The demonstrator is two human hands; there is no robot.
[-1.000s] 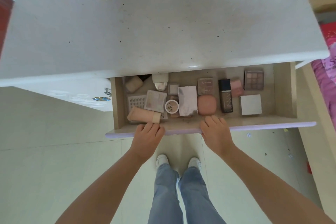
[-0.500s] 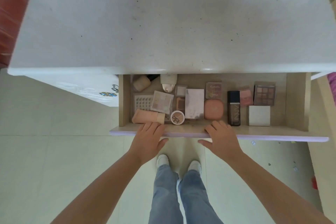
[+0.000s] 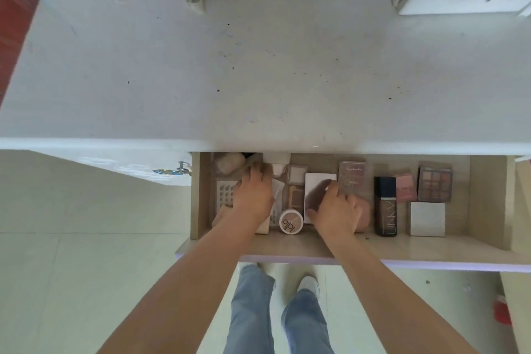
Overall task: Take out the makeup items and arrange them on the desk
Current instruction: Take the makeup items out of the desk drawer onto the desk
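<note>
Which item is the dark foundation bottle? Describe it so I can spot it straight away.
Look in the open wooden drawer under the white desk top, right of both hands. The tall dark brown bottle with a black cap lies flat beside a pink compact. It is the only dark item, with pale lettering along its body.

1. Left hand gone from the drawer front, now inside over the items at the drawer's left end.
2. Right hand likewise inside, fingers on the white palette.
</note>
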